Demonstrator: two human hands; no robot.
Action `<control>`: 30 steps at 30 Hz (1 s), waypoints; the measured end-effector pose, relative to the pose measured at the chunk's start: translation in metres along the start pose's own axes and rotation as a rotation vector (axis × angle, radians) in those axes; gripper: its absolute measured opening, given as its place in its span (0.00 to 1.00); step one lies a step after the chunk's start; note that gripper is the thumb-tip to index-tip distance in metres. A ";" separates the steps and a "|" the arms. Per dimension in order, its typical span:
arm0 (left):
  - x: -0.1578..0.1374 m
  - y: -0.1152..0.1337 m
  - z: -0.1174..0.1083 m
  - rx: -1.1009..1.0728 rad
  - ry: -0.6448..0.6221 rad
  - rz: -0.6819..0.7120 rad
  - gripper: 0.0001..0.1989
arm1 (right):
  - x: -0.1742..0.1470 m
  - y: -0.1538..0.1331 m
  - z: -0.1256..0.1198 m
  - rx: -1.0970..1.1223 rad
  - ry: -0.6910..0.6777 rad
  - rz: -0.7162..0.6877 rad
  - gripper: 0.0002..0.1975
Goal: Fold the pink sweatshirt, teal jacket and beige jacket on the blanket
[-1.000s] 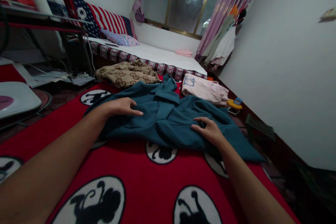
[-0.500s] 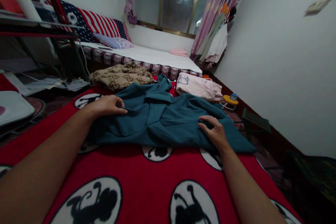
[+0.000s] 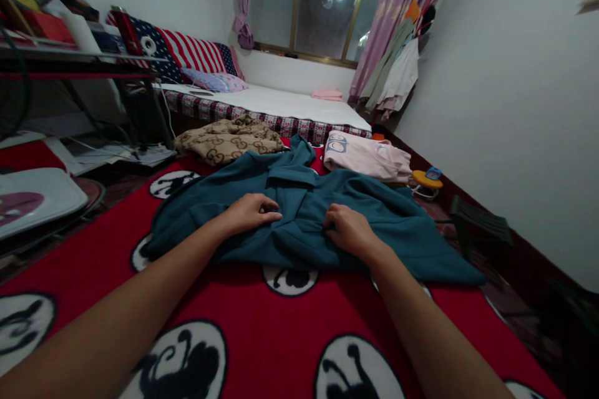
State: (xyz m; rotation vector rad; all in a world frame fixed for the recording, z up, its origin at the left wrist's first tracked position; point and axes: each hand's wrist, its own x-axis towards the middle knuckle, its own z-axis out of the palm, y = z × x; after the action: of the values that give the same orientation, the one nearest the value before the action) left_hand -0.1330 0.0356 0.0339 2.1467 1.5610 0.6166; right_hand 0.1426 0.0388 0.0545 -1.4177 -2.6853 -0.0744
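A teal long-sleeved garment (image 3: 393,224) with a collar or placket strip lies spread across a red blanket (image 3: 276,330) printed with white ovals and dark figures. My left hand (image 3: 250,213) rests on its middle-left part, thumb and curled fingers close together at the cloth. Over the middle-right part is my right hand (image 3: 350,230), its fingers bent down and closed on the fabric. Small creases run through the cloth between the two hands. The fingertips of the right hand are partly hidden.
Behind the garment lie a crumpled brown patterned cloth (image 3: 229,140) and a folded pale pink garment (image 3: 369,158). A bed (image 3: 281,103) stands beneath the window. A cluttered desk (image 3: 84,59) is at left; a yellow stool (image 3: 427,179) and a dark folding stool (image 3: 482,221) are at right.
Both hands have moved inward over the teal garment, the left to the right and the right to the left, so they are closer together. The camera view has shifted slightly.
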 end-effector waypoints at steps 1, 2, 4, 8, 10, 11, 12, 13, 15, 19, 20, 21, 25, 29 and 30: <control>0.000 0.001 -0.002 -0.073 -0.040 -0.007 0.25 | 0.001 -0.001 0.001 0.002 0.009 0.006 0.07; -0.001 0.002 -0.003 -0.137 -0.075 -0.015 0.25 | 0.001 -0.002 0.002 0.010 0.018 0.009 0.07; -0.001 0.005 -0.003 -0.212 -0.114 -0.022 0.26 | 0.000 -0.003 0.004 0.034 0.047 0.011 0.06; -0.001 0.011 0.002 -0.252 -0.167 -0.023 0.22 | -0.002 -0.003 0.004 0.050 0.127 0.005 0.05; -0.001 0.014 0.002 -0.256 -0.196 -0.016 0.17 | -0.003 -0.003 0.002 0.055 0.174 0.037 0.05; -0.002 0.017 0.001 -0.252 -0.194 -0.013 0.15 | -0.002 -0.003 0.001 0.070 0.210 0.067 0.05; -0.002 0.019 -0.001 -0.252 -0.172 -0.015 0.14 | -0.002 -0.003 0.001 0.098 0.253 0.099 0.05; -0.003 0.022 -0.004 -0.258 -0.129 -0.024 0.13 | -0.002 -0.002 0.001 0.139 0.305 0.128 0.05; -0.003 0.028 -0.012 -0.285 0.017 -0.057 0.13 | 0.000 0.000 0.002 0.247 0.421 0.161 0.05; -0.005 0.039 -0.018 -0.183 0.415 -0.028 0.11 | 0.004 0.007 0.002 0.405 0.562 0.174 0.06; -0.006 0.040 -0.017 -0.127 0.478 0.008 0.09 | 0.003 0.009 0.000 0.392 0.544 0.189 0.05; -0.006 0.040 -0.014 -0.078 0.511 0.044 0.08 | 0.002 0.012 -0.003 0.358 0.496 0.220 0.05; -0.006 0.035 -0.002 0.006 0.495 0.111 0.06 | -0.006 0.034 -0.016 0.209 0.141 0.339 0.10; -0.005 0.030 0.002 0.009 0.494 0.123 0.06 | -0.014 0.058 -0.019 0.157 -0.032 0.318 0.13; -0.005 0.030 0.002 0.009 0.498 0.129 0.06 | -0.014 0.060 -0.018 0.146 -0.040 0.315 0.11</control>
State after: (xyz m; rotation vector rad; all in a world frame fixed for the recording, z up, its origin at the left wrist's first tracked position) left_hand -0.1099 0.0221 0.0491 2.2231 1.6641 1.2674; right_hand 0.2015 0.0596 0.0705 -1.7854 -2.4030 0.1729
